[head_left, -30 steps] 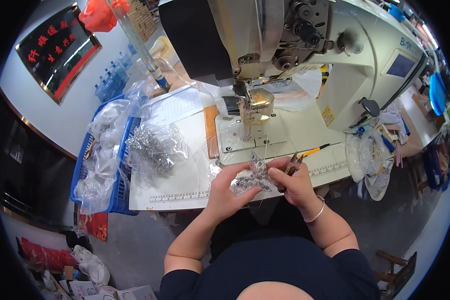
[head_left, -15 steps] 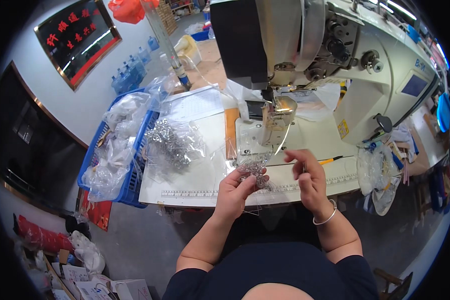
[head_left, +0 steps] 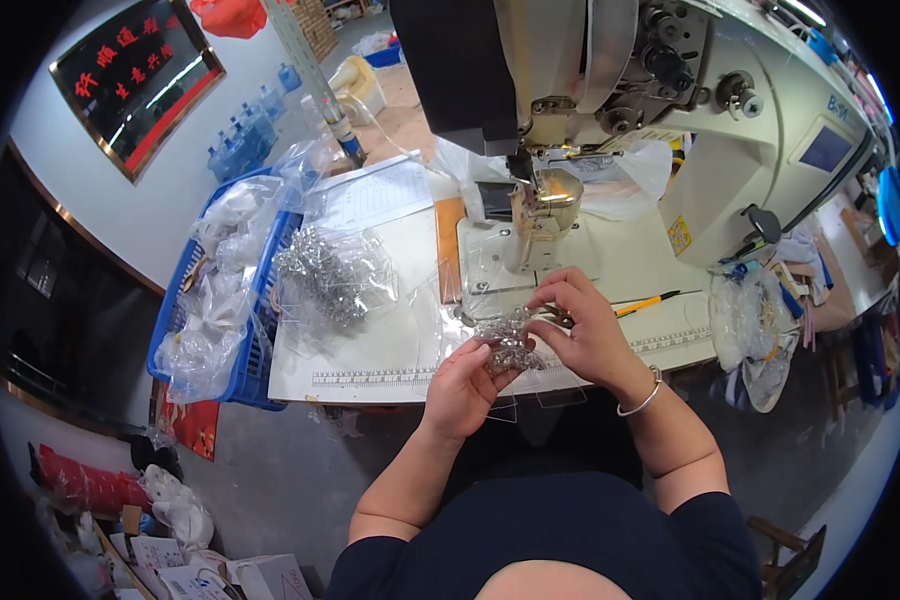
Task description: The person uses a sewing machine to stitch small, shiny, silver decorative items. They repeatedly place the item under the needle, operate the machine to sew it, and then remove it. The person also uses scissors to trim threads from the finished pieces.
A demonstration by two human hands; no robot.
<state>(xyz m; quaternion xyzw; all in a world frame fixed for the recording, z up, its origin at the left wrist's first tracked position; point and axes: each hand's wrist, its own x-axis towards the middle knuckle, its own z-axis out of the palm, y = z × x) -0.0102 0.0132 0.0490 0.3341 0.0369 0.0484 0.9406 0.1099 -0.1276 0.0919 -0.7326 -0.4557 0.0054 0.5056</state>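
Note:
My left hand (head_left: 460,388) is closed round a tangled bunch of shiny silver pieces (head_left: 510,352), with thin clear strips and loops hanging below it. From the right, my right hand (head_left: 582,330) reaches the bunch, its thumb and forefinger curled at the upper edge. A small dark thing shows inside the right hand's grip, too hidden to name. Both hands are over the front edge of the white table (head_left: 370,385), in front of a sewing machine (head_left: 552,215). To the left lies a larger heap of similar silver pieces (head_left: 335,275) with clear strips.
Left of the heap stands a blue basket (head_left: 255,365) full of clear plastic bags. A yellow-handled tool with a dark tip (head_left: 650,303) lies right of my hands. A printed ruler strip (head_left: 370,378) runs along the front edge. Paper sheets (head_left: 370,195) lie farther back.
My right hand has moved left and inward, from apart to the bunch's edge. My left hand keeps its hold. The whole view has shifted slightly.

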